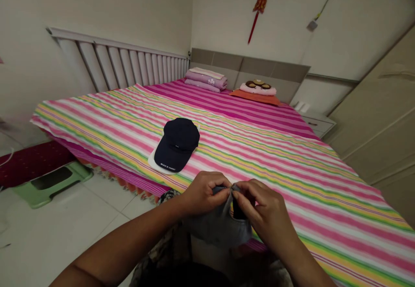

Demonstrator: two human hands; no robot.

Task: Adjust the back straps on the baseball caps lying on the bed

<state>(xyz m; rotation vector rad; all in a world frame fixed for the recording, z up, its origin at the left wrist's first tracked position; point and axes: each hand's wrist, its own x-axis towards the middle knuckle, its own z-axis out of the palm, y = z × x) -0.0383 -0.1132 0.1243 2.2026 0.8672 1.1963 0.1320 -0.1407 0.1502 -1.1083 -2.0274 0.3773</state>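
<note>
A grey-blue baseball cap (215, 226) is in my hands at the near edge of the bed, its arched back opening facing right. My left hand (209, 192) pinches one side of the strap above that opening. From the other side, the fingertips of my right hand (261, 202) pinch the strap's end, touching my left fingertips. The fastening between them is too small to make out. Ahead and to the left, a navy cap (180, 138) with white lettering on its brim lies on the bed. A white brim (155, 164) shows from beneath it.
A striped sheet (275, 157) covers the bed. Folded purple bedding (205, 80) and a pink pillow (257, 89) lie by the headboard (223, 64). A white radiator (119, 64) runs along the left wall. A green stool (55, 183) stands on the floor at left, and a nightstand (319, 122) at right.
</note>
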